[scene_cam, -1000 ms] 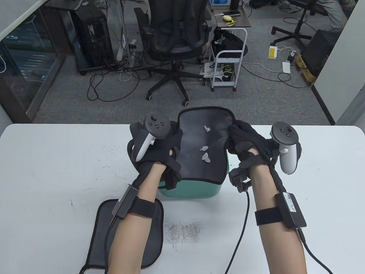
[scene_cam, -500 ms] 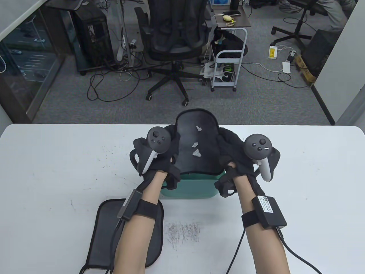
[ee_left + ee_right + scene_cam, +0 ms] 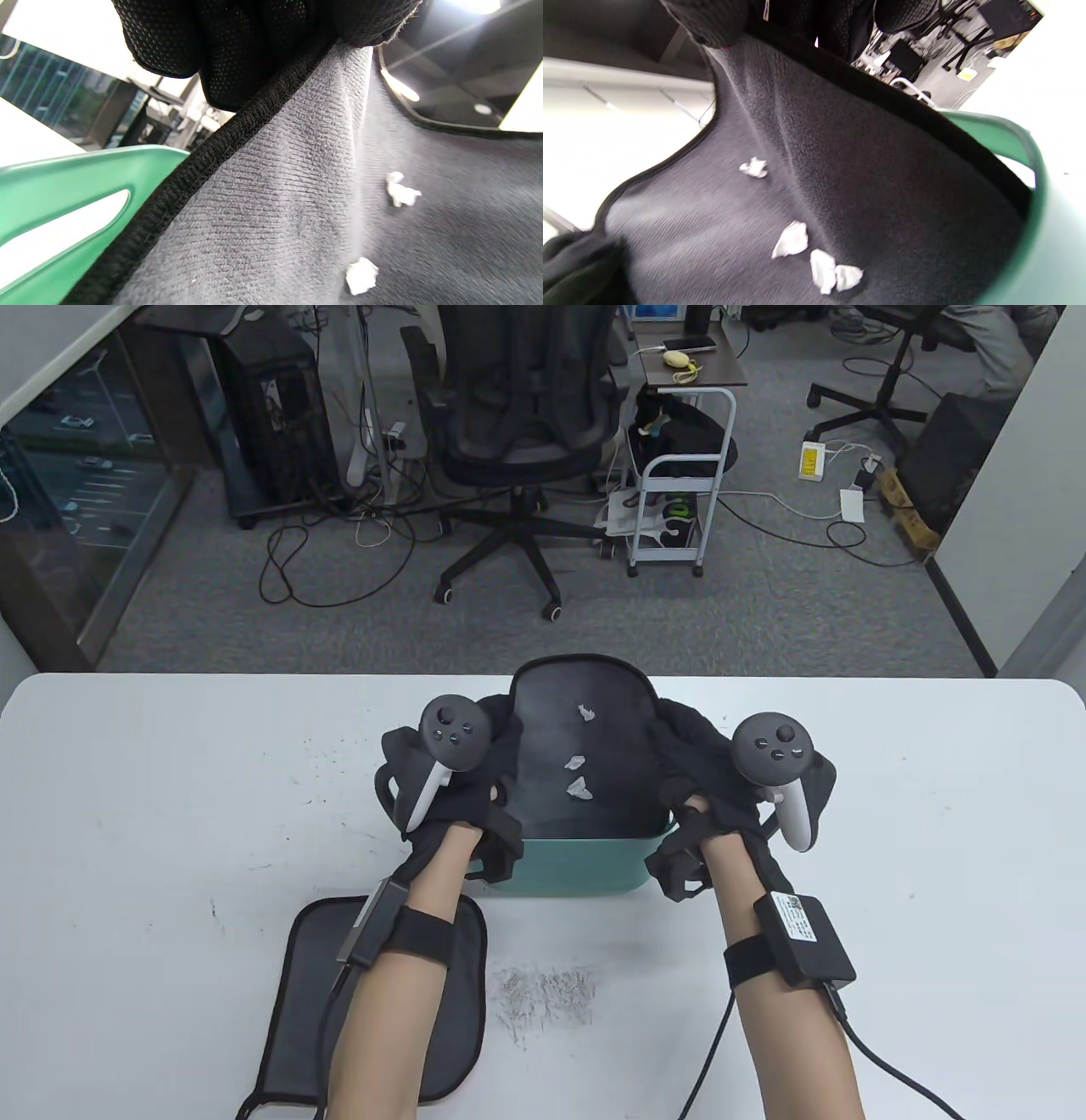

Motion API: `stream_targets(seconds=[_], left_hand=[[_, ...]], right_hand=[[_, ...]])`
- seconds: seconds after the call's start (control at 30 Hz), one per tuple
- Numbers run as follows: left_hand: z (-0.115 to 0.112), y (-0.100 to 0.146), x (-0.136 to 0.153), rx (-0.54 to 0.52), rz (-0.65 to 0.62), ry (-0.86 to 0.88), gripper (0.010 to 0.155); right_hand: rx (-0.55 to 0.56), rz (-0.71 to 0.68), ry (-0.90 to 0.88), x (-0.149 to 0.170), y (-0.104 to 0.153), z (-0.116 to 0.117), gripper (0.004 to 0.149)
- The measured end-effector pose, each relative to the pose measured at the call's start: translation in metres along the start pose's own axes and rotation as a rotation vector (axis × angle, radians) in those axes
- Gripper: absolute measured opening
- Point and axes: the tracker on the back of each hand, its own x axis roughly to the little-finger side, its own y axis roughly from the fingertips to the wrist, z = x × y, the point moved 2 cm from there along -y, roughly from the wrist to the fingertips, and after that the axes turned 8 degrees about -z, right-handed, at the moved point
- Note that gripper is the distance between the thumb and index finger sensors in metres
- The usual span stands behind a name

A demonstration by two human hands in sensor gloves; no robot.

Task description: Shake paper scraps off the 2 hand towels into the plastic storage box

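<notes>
— What are the hands doing?

— The left hand [image 3: 462, 780] and right hand [image 3: 721, 789] are each gripping a side edge of a dark grey terry hand towel [image 3: 577, 746], bowing it into a trough over the green plastic storage box [image 3: 577, 865].

— And the scraps?

— Crumpled white paper scraps [image 3: 579, 787] are lying in its fold. A second towel [image 3: 382, 1001] is lying flat on the white table [image 3: 170, 857].

Hiding most of the green box [image 3: 585, 869]

Covering its opening with the held towel [image 3: 585, 755]; burying fingertips in the towel's side folds; cutting off the second towel [image 3: 382, 1010] at the table view's bottom edge, under the left forearm.
</notes>
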Motion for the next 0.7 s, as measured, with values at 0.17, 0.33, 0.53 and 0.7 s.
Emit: stream_targets(seconds=[0.17, 0.33, 0.53, 0.7], left_hand=[[0.003, -0.004, 0.01, -0.039, 0.033, 0.079, 0.041], [0.005, -0.007, 0.02, -0.063, 0.031, 0.035, 0.041], [0.01, -0.006, 0.028, -0.113, 0.04, 0.033, 0.04], [0.011, -0.005, 0.029, -0.104, 0.026, 0.044, 0.04]], right_hand=[[0.096, 0.019, -0.084, 0.012, -0.001, -0.005, 0.038], [0.142, 0.031, -0.088, 0.019, -0.002, -0.009, 0.038], [0.137, 0.029, -0.119, 0.022, -0.002, -0.011, 0.038], [0.137, 0.02, -0.124, 0.021, -0.001, -0.014, 0.038]])
